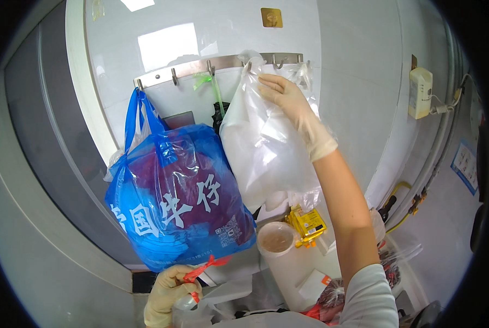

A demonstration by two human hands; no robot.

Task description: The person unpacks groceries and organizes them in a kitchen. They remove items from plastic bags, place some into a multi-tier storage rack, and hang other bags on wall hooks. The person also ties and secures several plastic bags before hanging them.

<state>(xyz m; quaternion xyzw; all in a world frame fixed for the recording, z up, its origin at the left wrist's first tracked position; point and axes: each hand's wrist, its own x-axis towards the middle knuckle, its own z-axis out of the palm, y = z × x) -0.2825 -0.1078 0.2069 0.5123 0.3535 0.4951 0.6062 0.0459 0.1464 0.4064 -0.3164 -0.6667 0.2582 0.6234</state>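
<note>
Along the wall runs a metal hook rail (232,61). My right hand (283,96), in a pale thin glove, reaches up and touches the gathered top of a translucent white plastic bag (260,151) that hangs from the rail; whether the fingers pinch it cannot be told. Low in the view, my left hand (172,289), gloved too, holds a strip of red plastic (203,270) between thumb and fingers. Clear plastic (187,303) lies just below that hand. Between the two hands, to the left, a full blue plastic carrier bag (178,197) with white writing hangs by its handles.
Below the white bag stand a white tub (276,239) with brownish contents and yellow packets (308,223). Bags of dark red goods (332,291) lie at the lower right. A white wall device (420,93) with a cable and pipes are at the right, a grey door (64,135) at the left.
</note>
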